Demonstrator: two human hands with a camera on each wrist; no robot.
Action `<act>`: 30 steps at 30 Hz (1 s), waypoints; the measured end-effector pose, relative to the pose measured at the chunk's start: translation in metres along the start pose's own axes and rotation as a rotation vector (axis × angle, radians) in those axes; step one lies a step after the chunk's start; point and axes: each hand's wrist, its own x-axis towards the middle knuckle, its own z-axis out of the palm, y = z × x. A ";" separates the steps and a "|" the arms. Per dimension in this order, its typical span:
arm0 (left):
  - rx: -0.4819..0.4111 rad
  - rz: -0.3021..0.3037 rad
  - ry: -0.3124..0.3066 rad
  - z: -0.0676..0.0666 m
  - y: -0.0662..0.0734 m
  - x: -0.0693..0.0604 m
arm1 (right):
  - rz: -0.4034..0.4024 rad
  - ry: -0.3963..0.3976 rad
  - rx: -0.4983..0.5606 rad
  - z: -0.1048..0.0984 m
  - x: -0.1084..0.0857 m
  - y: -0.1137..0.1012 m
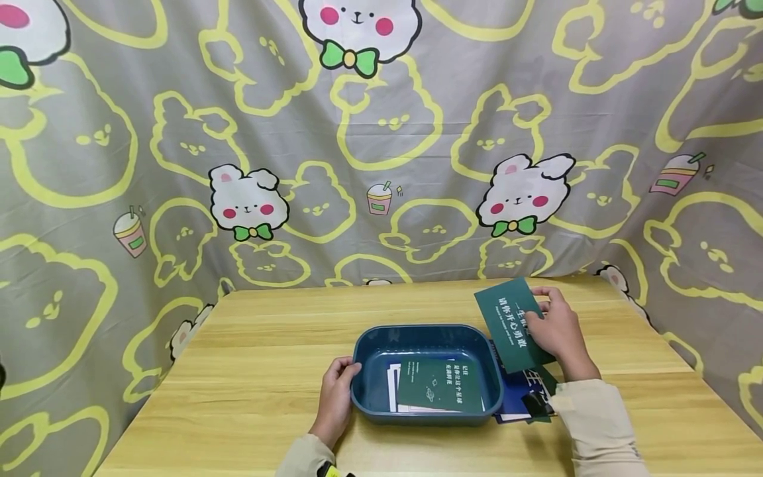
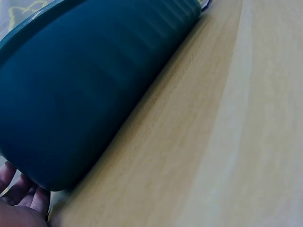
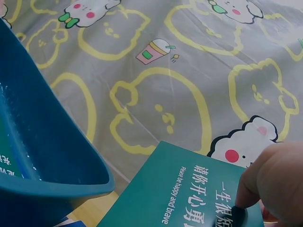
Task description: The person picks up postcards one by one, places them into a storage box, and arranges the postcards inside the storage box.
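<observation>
A dark teal rectangular basin (image 1: pixel 426 419) stands on the table with several cards inside, a green card (image 1: pixel 438 384) with white writing on top. My left hand (image 1: pixel 335 397) grips the basin's left rim, thumb over the edge; the left wrist view shows its fingers (image 2: pixel 40 198) against the basin's outer wall. Another green card (image 1: pixel 507 328) with white lettering is pinched by my right hand (image 1: pixel 557 331) at its right edge, raised beyond the basin's right end. Below it lie several blue, green and white cards (image 1: pixel 515 397), partly hidden by the held card and my sleeve.
The light wooden table (image 1: pixel 250 371) spreads around the basin. A grey curtain (image 1: pixel 417 252) printed with bunnies and yellow outlines hangs along the table's back and sides.
</observation>
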 end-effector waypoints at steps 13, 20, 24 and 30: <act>0.016 -0.003 -0.003 0.001 0.002 0.000 | -0.019 0.001 0.011 0.001 -0.002 -0.008; 0.004 -0.005 -0.005 0.001 0.001 0.000 | -0.039 0.005 0.002 0.002 -0.004 -0.010; 0.002 -0.004 -0.005 0.001 0.001 0.000 | -0.061 0.004 0.005 0.003 -0.004 -0.012; 0.005 0.000 0.006 0.001 0.000 -0.001 | -0.069 0.010 0.013 0.003 -0.006 -0.015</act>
